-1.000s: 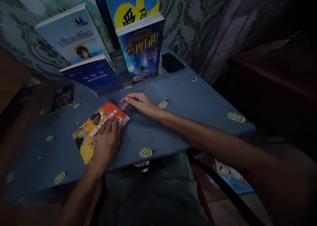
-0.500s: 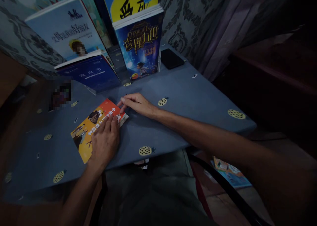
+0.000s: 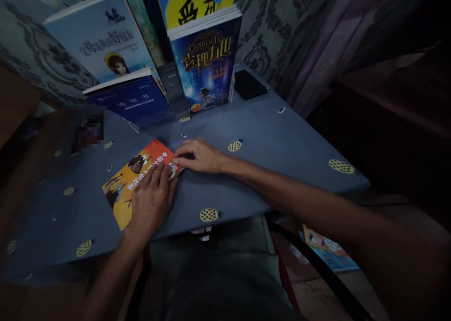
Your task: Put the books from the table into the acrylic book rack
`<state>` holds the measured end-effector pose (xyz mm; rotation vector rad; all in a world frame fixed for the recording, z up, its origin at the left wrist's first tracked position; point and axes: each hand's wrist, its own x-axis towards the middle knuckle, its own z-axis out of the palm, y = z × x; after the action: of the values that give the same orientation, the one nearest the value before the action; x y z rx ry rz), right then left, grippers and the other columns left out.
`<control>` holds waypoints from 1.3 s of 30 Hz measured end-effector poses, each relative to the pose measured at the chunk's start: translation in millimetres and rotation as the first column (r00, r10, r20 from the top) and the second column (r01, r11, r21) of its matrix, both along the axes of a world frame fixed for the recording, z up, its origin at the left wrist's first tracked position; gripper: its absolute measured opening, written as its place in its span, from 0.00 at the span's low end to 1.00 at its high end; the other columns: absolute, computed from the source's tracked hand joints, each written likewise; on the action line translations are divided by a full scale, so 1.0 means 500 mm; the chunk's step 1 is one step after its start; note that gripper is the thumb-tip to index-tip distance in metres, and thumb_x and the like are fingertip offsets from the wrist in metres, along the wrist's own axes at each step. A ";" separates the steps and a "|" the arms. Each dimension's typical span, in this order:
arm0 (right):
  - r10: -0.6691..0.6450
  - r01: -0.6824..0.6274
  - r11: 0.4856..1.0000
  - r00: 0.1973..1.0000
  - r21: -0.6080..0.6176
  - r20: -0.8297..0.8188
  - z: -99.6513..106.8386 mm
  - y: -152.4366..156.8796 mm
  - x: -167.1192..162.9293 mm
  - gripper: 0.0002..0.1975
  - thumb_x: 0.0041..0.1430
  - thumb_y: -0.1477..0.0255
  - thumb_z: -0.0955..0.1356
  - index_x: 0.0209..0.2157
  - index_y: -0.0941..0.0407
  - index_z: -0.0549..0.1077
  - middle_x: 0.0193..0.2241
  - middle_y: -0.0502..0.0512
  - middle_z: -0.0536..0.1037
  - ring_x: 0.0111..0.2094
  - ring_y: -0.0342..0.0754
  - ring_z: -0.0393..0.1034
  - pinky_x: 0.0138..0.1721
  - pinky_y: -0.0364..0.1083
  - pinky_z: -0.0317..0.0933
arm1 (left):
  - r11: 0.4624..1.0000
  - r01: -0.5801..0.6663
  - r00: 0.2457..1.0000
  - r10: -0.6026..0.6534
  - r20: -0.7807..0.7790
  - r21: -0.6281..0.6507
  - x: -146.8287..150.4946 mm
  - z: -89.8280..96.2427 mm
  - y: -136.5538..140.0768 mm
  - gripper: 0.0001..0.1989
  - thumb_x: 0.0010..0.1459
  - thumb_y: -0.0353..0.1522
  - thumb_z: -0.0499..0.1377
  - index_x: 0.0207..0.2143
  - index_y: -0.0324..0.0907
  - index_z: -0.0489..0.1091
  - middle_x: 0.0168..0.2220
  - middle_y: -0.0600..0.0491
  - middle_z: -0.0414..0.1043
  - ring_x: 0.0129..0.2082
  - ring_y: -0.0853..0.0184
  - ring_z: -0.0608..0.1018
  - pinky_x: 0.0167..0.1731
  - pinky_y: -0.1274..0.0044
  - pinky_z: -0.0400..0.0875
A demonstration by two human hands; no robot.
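Orange-and-yellow book (image 3: 130, 178) lies shut-looking on the cloth-covered counter (image 3: 275, 156), slightly askew; clock positions below are taken from it. Left hand (image 3: 152, 196) is palm down on its cover at 5 o'clock — fingers extended, close together, pressing or resting, gripping nothing. Right hand (image 3: 200, 156) at 2 o'clock, fingers curled, thumb and forefinger almost together at the book's near-side corner; can't tell if they pinch the cover or pages. Standing books: navy book (image 3: 136, 103) at 12, light-blue book (image 3: 95, 39) behind it at 11, dark-blue fantasy book (image 3: 206, 70) at 1, yellow-and-blue book (image 3: 195, 4) behind that. Flat black device (image 3: 251, 84) between 1 and 2 o'clock — just beside the fantasy book.
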<state>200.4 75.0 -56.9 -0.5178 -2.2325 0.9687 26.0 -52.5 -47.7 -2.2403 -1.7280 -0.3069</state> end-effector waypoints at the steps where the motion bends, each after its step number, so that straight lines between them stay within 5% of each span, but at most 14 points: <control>1: 0.043 -0.045 0.996 0.999 0.075 0.027 0.000 -0.001 0.002 0.06 0.63 0.74 0.69 0.36 0.59 0.80 0.30 0.52 0.81 0.34 0.45 0.71 0.39 0.45 0.62 | 1.000 0.013 1.000 -0.013 0.022 -0.021 -0.009 0.004 -0.003 0.21 0.70 0.40 0.50 0.55 0.36 0.72 0.57 0.39 0.75 0.56 0.52 0.78 0.53 0.62 0.74; 4: 0.179 -0.198 0.950 0.979 0.243 0.100 0.000 -0.004 0.007 0.05 0.61 0.75 0.71 0.40 0.56 0.79 0.38 0.53 0.81 0.41 0.46 0.72 0.50 0.49 0.63 | 0.996 0.018 0.994 -0.009 0.107 -0.083 -0.057 0.015 -0.018 0.22 0.70 0.42 0.49 0.55 0.40 0.73 0.57 0.42 0.76 0.56 0.54 0.78 0.56 0.60 0.73; 7: 0.183 -0.227 0.907 0.971 0.355 0.156 -0.003 -0.008 0.009 0.06 0.65 0.76 0.69 0.43 0.55 0.78 0.43 0.54 0.80 0.44 0.46 0.71 0.57 0.52 0.61 | 0.991 -0.052 0.979 0.075 0.187 -0.124 -0.126 0.021 -0.045 0.24 0.70 0.45 0.47 0.54 0.41 0.74 0.57 0.44 0.76 0.59 0.53 0.76 0.60 0.56 0.69; 15: -0.008 -0.156 0.827 0.957 0.540 0.289 -0.008 0.058 -0.036 0.16 0.69 0.79 0.60 0.45 0.56 0.78 0.40 0.57 0.79 0.42 0.51 0.67 0.43 0.48 0.63 | 0.971 -0.074 0.916 0.156 0.369 -0.226 -0.212 0.016 -0.110 0.26 0.70 0.47 0.47 0.58 0.43 0.72 0.63 0.46 0.69 0.65 0.56 0.70 0.65 0.58 0.64; 22: -0.111 -0.017 0.893 0.960 0.449 0.258 -0.032 0.116 -0.110 0.19 0.64 0.82 0.59 0.44 0.55 0.79 0.40 0.58 0.79 0.46 0.53 0.67 0.46 0.50 0.60 | 0.965 0.097 0.961 -0.028 0.274 -0.244 -0.186 0.019 -0.122 0.29 0.66 0.49 0.55 0.63 0.46 0.66 0.67 0.43 0.63 0.66 0.52 0.67 0.64 0.56 0.63; 29: -0.136 0.099 0.946 0.986 0.309 0.099 -0.039 0.048 -0.108 0.24 0.60 0.84 0.59 0.52 0.55 0.76 0.50 0.59 0.79 0.55 0.56 0.66 0.56 0.57 0.57 | 0.981 0.157 0.969 -0.131 0.211 -0.114 -0.150 0.000 -0.103 0.25 0.67 0.44 0.56 0.63 0.46 0.64 0.63 0.42 0.68 0.63 0.53 0.70 0.62 0.56 0.65; 33: -0.002 0.006 0.993 0.999 0.120 -0.037 -0.034 -0.026 -0.107 0.26 0.57 0.86 0.59 0.53 0.56 0.75 0.49 0.57 0.80 0.52 0.52 0.70 0.57 0.54 0.60 | 0.983 0.158 0.976 -0.142 0.165 -0.092 -0.127 -0.001 -0.088 0.22 0.67 0.43 0.56 0.60 0.45 0.67 0.60 0.42 0.70 0.60 0.53 0.72 0.60 0.57 0.66; 39: 0.155 -0.167 0.985 0.972 -0.053 -0.178 -0.021 -0.093 -0.092 0.18 0.63 0.81 0.61 0.49 0.58 0.75 0.40 0.55 0.82 0.45 0.47 0.75 0.54 0.51 0.64 | 0.984 0.150 0.984 -0.140 0.111 -0.092 -0.129 0.005 -0.080 0.21 0.68 0.44 0.55 0.58 0.46 0.70 0.57 0.43 0.74 0.55 0.54 0.76 0.55 0.61 0.69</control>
<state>154.6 28.6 -67.1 -0.2729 -2.1154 1.1313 -38.6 -92.4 -45.4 -2.4698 -1.6679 -0.3828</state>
